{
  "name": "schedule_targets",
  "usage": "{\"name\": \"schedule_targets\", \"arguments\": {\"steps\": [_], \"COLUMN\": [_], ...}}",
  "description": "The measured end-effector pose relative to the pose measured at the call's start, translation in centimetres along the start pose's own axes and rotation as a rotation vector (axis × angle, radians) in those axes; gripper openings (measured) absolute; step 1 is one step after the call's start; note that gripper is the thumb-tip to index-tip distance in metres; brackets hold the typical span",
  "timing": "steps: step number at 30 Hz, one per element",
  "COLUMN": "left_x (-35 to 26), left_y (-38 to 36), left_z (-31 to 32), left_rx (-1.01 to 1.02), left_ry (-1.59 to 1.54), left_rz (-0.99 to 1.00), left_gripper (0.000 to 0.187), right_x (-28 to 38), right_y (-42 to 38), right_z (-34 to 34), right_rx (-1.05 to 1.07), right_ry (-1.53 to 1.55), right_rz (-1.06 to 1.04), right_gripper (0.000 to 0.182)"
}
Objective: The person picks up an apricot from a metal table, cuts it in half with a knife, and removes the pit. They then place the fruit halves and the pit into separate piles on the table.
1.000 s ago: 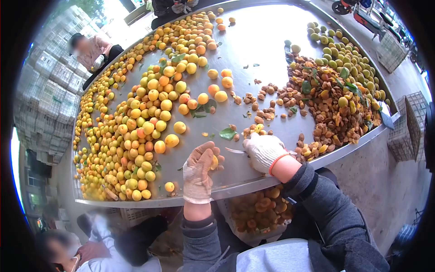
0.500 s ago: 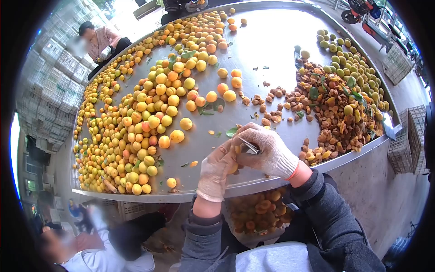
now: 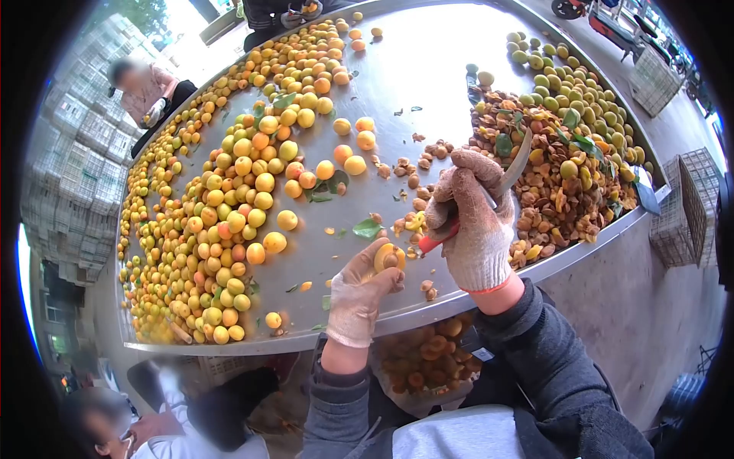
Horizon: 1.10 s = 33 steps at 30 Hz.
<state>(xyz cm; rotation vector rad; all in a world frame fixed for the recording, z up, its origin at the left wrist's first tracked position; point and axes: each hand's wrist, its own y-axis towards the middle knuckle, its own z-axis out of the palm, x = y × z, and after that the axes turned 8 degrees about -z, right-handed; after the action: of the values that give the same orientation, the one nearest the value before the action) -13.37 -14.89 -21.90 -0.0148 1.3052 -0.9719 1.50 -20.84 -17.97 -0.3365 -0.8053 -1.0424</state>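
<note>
Left grip is filled by a cut apricot, pit showing; a curved knife is held by the right grip; whole apricots are heaped left of both.

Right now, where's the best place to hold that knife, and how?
By the red handle, probably coming from the lower left: its end sticks out there below the right hand's fingers, while the curved blade rises on the opposite side, up and to the right.
</note>
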Motion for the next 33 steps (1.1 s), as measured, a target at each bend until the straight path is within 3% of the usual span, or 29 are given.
{"name": "schedule_targets", "arguments": {"steps": [5,7,9,11,12,16,18,22,24,25,27,29,33], "left_x": [0.3,0.3,0.6,0.6,0.6,1.2,0.6,0.7,0.8,0.6,0.0,-0.6,-0.6], "left_y": [0.0,0.1,0.7,1.0,1.1,1.4,0.8,0.2,0.2,0.1,-0.2,-1.0,-1.5], "left_z": [1.0,1.1,0.5,0.2,0.1,-1.1,-1.1,-0.1,-0.9,-1.2,-1.3,-0.9,-0.5], "left_rx": [0.016,0.025,0.03,0.025,0.021,-0.068,-0.07,-0.034,0.058,0.057,0.026,0.021,0.051], "left_ry": [-0.008,-0.019,-0.028,-0.005,0.018,-0.086,-0.257,-0.243,-0.196,-0.198,-0.074,0.026,0.161], "left_rz": [0.006,0.021,0.038,0.045,0.052,0.175,0.202,0.269,0.27,0.271,0.109,0.06,-0.021], "left_gripper": [0.054,0.052,0.057,0.056,0.056,0.051,0.041,0.044,0.048,0.048,0.049,0.048,0.046], "right_x": [1.3,2.2,0.9,-0.6,-0.9,-1.3,-1.1,-2.9,-1.1,-0.5,0.4,0.0,0.4], "right_y": [0.1,0.4,0.5,0.7,0.4,-0.2,-0.7,-2.2,-1.6,-1.3,-0.7,-0.1,-0.1], "right_z": [0.0,-0.4,-1.2,-2.2,-2.7,-1.9,-1.0,-1.1,0.0,0.2,0.2,0.2,0.0], "right_rx": [0.024,0.316,0.429,0.817,0.842,0.836,0.707,0.632,0.525,0.527,0.221,0.092,0.01], "right_ry": [-0.101,-0.368,-0.53,-1.133,-1.157,-0.977,-0.832,-0.688,-0.51,-0.511,-0.272,-0.101,0.071], "right_rz": [0.027,0.213,0.157,-0.379,-0.266,-0.112,0.214,0.19,0.453,0.454,0.298,0.111,0.032], "right_gripper": [0.017,0.017,0.016,0.017,0.017,0.016,0.015,0.015,0.014,0.014,0.014,0.015,0.016]}}
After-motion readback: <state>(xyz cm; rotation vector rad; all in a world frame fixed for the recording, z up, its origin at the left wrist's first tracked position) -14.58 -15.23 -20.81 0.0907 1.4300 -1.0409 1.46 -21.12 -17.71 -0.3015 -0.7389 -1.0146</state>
